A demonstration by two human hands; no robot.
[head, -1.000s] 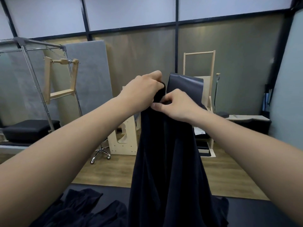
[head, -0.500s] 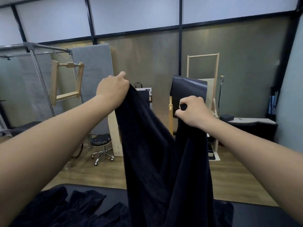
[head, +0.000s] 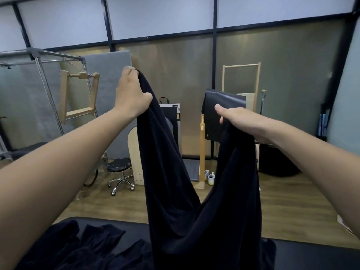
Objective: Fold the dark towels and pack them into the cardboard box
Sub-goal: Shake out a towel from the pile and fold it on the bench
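Currently, the dark towel (head: pixel 175 182) hangs between both hands, sagging in a deep V toward 6 o'clock, with its lower end reaching the black table (head: pixel 315 256). The left hand (head: pixel 132 94), at 10 o'clock, has its fingers curled tight round the upper edge. The right hand (head: pixel 239 121), at 2 o'clock, clamps the other end, thumb on top.

Risk: both grips hold bunched cloth, probably not true corners, so the fold may come out skewed. The trailing end may also drag the loose towels (head: pixel 68 248) at 7 o'clock. The cardboard box is not in view.
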